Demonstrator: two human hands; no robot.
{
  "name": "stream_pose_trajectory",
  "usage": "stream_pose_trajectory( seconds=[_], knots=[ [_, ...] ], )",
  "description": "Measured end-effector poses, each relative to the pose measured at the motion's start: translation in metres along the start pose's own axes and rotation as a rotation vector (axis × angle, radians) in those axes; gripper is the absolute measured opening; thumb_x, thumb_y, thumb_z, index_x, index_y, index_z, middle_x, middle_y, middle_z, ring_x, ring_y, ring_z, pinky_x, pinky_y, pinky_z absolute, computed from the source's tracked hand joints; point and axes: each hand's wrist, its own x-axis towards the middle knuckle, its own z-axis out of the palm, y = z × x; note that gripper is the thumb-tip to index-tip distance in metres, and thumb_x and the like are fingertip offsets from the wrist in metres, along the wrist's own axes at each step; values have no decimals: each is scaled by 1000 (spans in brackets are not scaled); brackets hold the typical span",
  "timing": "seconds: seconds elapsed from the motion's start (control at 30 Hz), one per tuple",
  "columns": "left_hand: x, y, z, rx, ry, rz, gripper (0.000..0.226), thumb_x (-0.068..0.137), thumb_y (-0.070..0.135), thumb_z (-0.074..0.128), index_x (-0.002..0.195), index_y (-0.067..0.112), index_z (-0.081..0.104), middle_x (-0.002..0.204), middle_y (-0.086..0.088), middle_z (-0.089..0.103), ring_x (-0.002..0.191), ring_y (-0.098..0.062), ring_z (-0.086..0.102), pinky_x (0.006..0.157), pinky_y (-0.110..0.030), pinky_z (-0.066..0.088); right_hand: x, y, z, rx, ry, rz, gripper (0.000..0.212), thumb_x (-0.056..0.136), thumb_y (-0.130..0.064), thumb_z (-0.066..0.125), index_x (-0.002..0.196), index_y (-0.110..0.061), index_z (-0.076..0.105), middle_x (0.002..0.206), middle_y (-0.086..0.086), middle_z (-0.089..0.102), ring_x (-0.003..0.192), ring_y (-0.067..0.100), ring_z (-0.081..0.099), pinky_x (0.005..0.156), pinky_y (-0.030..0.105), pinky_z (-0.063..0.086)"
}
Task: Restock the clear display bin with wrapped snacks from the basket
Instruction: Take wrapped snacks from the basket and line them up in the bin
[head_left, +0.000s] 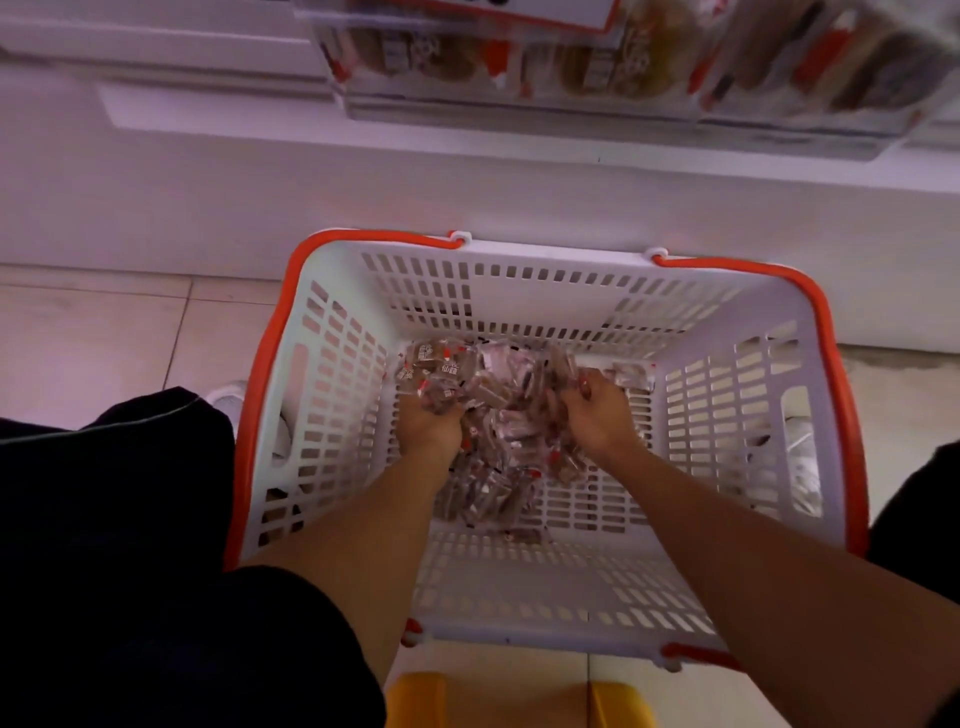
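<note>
Head camera, looking straight down. A white slotted plastic basket with orange handles sits on a pale tiled floor, just in front of a white shelf base. In the bottom of the basket lies a heap of small wrapped snacks, brownish pieces in clear wrappers with red and white print, spread from the far wall toward the middle.

Two bare forearms reach down into the basket from the near edge. The left hand is buried in the left side of the heap, fingers curled around a bunch of snacks. The right hand is at the right side of the heap, fingers bent down into the wrappers and closed on some of them. The hands are apart, with snacks piled between them.

At the top of the frame, blurred, clear bins on the shelf hold larger wrapped round snacks. They are well above and beyond the basket.

Dark clothing fills the lower left corner. A yellow object shows at the bottom edge, just below the basket.
</note>
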Motion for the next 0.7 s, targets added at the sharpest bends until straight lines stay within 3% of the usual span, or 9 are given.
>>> stream_pose_trajectory(
  seconds=[0.13,0.23,0.3,0.37,0.43,0.47,0.57,0.7],
  knots=[
    [-12,-1,-7,7,-82,-69,28,90,21,72,114,6,65,103,-11,71,76,-18,61,56,-24,43,-6,-2,-3,39,-155,47,18,100,-15,48,106,-7,63,90,15,70,72,30,63,67,44,53],
    [-21,-4,-9,-30,-177,-96,24,100,10,55,121,-2,56,80,-9,66,48,-10,58,37,-21,41,-10,0,-3,184,-176,112,16,101,-13,48,106,-6,61,89,20,69,62,25,59,55,40,48],
    [-30,-4,-11,-89,-225,-101,23,99,12,55,120,1,55,76,-9,65,47,-12,60,41,-20,47,-13,-2,-7,267,-179,139,15,102,-13,48,101,-5,60,88,26,66,55,19,58,48,32,45],
    [-39,-1,-16,-128,-259,-97,19,93,17,66,108,14,54,75,-7,69,56,-12,66,58,-28,56,-17,-5,-13,201,-181,97,21,102,-17,49,95,-3,62,88,28,66,60,23,61,55,40,50],
    [-45,8,-25,-223,-363,-166,30,87,2,66,111,13,52,70,-11,68,50,-15,62,52,-30,53,-23,-15,-26,94,-207,34,28,102,-22,51,93,0,66,89,27,69,69,34,64,66,51,55],
    [-47,13,-31,-318,-457,-244,31,85,-7,60,111,7,51,69,-13,64,48,-16,57,47,-28,49,-28,-22,-35,86,-253,16,29,101,-23,52,93,1,66,91,27,69,70,36,64,65,51,55],
    [-60,37,-52,-553,-754,-400,29,82,-12,53,108,-1,49,75,-17,61,59,-19,59,51,-27,52,-41,-54,-73,55,-495,27,26,100,-25,55,102,-2,66,98,21,72,75,29,69,60,39,58],
    [-98,89,-72,-461,-1048,-282,40,86,-1,58,124,-9,50,104,-29,70,85,-29,72,71,-36,63,-62,-115,-149,-142,-934,42,30,99,-35,56,110,-10,69,105,16,72,90,34,70,66,44,60]
  ],
)
